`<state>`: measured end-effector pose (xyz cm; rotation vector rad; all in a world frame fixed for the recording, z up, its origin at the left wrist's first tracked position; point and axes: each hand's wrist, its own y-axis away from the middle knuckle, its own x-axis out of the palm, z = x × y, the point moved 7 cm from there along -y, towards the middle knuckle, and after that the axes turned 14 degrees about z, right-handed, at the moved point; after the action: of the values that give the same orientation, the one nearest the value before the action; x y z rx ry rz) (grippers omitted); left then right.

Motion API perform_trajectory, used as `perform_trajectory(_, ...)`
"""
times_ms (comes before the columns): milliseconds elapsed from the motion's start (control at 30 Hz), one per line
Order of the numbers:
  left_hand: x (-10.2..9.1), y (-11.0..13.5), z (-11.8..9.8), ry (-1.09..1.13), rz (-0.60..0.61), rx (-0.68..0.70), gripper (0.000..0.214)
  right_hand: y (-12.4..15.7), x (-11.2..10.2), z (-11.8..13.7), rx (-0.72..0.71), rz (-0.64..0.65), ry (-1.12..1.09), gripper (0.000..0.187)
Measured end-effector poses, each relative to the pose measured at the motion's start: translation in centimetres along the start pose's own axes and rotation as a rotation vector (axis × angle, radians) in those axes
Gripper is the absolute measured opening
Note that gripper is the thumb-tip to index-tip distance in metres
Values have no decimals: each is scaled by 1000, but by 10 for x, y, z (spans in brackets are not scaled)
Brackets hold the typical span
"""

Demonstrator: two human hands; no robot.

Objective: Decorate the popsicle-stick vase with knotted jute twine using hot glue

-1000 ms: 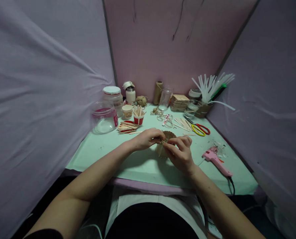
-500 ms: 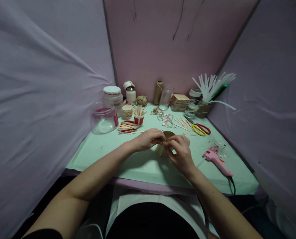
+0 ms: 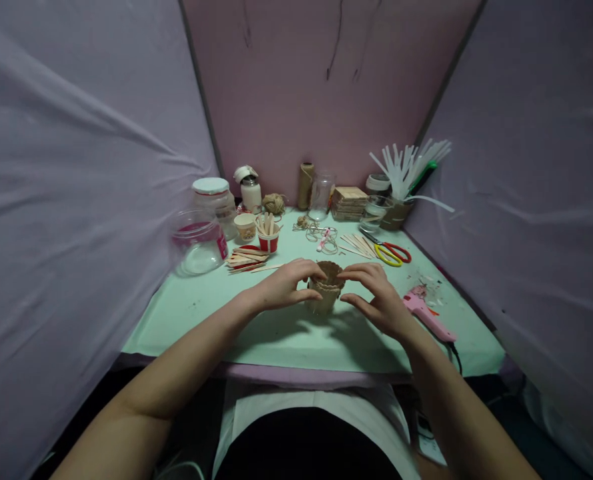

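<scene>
A small brown cup with a scalloped twine-like rim [image 3: 325,301] stands upright on the table in front of me. My left hand [image 3: 292,285] is at its left side, thumb and fingers apart, with fingertips over the rim; whether they touch it I cannot tell. On the other side is my right hand [image 3: 376,297], its thumb and fingers spread and the fingertips close to the rim. Neither hand is closed round the cup.
Behind the hands lie craft sticks [image 3: 249,259], tangled twine [image 3: 321,237] and scissors [image 3: 391,253]. A pink glue gun [image 3: 429,317] rests at the right. Along the back stand a clear jar [image 3: 321,197], stacked wooden squares [image 3: 349,203] and glue sticks [image 3: 406,170]. A plastic tub [image 3: 199,257] is at left.
Both hands have come apart from a pinch at the cup's front rim and opened to either side. The rim now shows. The whole view has shifted slightly.
</scene>
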<state>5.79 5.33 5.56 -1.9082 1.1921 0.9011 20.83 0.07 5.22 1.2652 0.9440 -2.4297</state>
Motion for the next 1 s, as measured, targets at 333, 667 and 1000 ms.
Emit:
perform_trajectory(333, 1, -4, -3, -16, -25, 8, 21, -7, 0, -11, -28, -44, -70, 14)
perform_trajectory(667, 2, -5, -2, -6, -17, 16, 20, -7, 7, -9, -68, -104, 38, 11)
perform_trajectory(1000, 5, -4, -6, -80, -67, -57, 19, -6, 7, -4, -48, -28, 90, 20)
